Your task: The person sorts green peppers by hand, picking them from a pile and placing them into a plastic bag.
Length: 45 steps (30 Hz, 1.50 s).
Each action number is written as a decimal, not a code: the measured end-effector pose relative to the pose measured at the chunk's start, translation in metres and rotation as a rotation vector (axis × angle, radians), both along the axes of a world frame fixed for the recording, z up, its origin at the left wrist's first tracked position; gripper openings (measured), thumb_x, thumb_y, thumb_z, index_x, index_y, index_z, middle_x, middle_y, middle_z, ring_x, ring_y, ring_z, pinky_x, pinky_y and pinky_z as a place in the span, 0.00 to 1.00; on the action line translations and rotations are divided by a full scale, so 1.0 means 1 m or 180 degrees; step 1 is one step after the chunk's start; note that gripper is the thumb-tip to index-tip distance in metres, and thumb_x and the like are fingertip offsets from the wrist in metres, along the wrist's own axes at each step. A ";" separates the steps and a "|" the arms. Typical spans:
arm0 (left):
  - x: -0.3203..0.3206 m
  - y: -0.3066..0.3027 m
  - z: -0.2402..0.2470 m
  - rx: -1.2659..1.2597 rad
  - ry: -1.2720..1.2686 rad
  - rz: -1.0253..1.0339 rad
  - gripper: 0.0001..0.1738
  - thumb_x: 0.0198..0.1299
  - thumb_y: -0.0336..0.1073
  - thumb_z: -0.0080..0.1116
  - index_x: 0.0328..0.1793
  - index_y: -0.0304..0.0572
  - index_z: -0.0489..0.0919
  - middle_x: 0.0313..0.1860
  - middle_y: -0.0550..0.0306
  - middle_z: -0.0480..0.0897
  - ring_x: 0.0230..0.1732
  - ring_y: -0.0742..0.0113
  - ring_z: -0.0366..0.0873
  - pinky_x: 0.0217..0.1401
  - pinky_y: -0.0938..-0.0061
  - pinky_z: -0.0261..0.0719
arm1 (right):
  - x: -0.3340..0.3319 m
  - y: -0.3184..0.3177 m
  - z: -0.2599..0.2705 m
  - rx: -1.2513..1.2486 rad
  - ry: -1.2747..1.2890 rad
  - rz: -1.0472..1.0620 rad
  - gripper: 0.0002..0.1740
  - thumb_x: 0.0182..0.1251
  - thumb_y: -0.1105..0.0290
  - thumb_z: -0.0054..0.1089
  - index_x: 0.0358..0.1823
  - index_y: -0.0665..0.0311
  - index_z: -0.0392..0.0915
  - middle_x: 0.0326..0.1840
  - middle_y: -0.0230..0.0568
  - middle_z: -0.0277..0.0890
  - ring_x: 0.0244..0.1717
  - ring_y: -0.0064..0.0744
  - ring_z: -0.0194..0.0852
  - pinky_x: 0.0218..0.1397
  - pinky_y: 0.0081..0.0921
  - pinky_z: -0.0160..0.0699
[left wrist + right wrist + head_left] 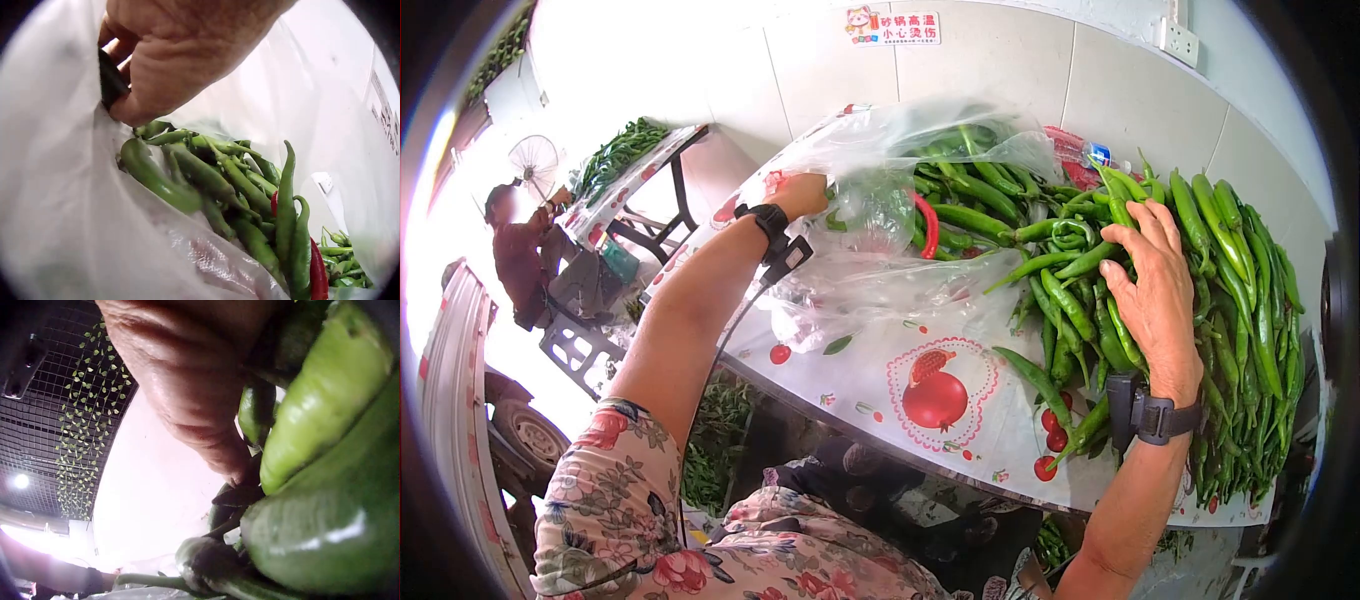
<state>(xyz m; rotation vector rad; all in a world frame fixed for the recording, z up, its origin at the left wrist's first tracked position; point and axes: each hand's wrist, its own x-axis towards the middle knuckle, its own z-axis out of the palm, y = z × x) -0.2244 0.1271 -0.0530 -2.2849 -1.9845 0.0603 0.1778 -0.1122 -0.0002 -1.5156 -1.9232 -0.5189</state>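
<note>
A clear plastic bag point(870, 215) lies spread on the table with green peppers point(985, 195) and a red pepper point(927, 226) in it. At its left side my left hand point(800, 196) has curled fingers; in the left wrist view this hand point(181, 56) pinches a dark green pepper point(111, 78) above the peppers in the bag point(206, 172). My right hand point(1152, 290) rests on the big pepper pile point(1240, 330), fingers spread and slightly bent. Up close in the right wrist view, the hand's thumb point(212, 437) touches pepper stems beside a light green pepper point(325, 387).
A patterned cloth point(860, 370) covers the table. Behind the pile lie a bottle point(1097, 154) and red netting point(1065, 145). A person point(525, 255) is at the far left by another table with greens point(622, 150). A socket point(1178, 42) is on the wall.
</note>
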 end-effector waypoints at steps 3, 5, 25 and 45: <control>-0.012 0.008 -0.010 0.0119 -0.0083 -0.0082 0.19 0.49 0.34 0.51 0.47 0.34 0.81 0.47 0.38 0.82 0.49 0.46 0.81 0.50 0.58 0.77 | 0.000 0.000 0.000 0.0021 -0.0019 0.0000 0.17 0.51 0.77 0.65 0.45 0.67 0.78 0.61 0.49 0.69 0.68 0.47 0.58 0.69 0.39 0.62; -0.017 0.010 -0.010 0.0195 -0.0139 -0.0122 0.20 0.48 0.35 0.51 0.46 0.34 0.81 0.46 0.37 0.82 0.48 0.45 0.81 0.49 0.57 0.77 | 0.000 0.000 0.000 0.0023 -0.0010 -0.0004 0.17 0.51 0.77 0.65 0.45 0.67 0.78 0.61 0.49 0.69 0.68 0.47 0.58 0.69 0.39 0.62; -0.009 -0.006 0.004 0.0045 -0.1229 0.0184 0.22 0.51 0.43 0.55 0.51 0.39 0.79 0.44 0.41 0.83 0.45 0.48 0.80 0.49 0.59 0.75 | -0.002 0.000 0.001 -0.0081 0.0071 -0.0036 0.16 0.52 0.78 0.65 0.44 0.67 0.78 0.62 0.49 0.69 0.69 0.47 0.58 0.69 0.39 0.62; -0.036 0.020 -0.028 0.0311 -0.0164 -0.0514 0.22 0.53 0.47 0.50 0.47 0.41 0.82 0.45 0.42 0.83 0.43 0.49 0.81 0.47 0.59 0.75 | -0.001 0.000 0.000 -0.0005 0.0062 -0.0030 0.16 0.52 0.77 0.64 0.45 0.67 0.78 0.61 0.50 0.69 0.69 0.48 0.58 0.69 0.39 0.62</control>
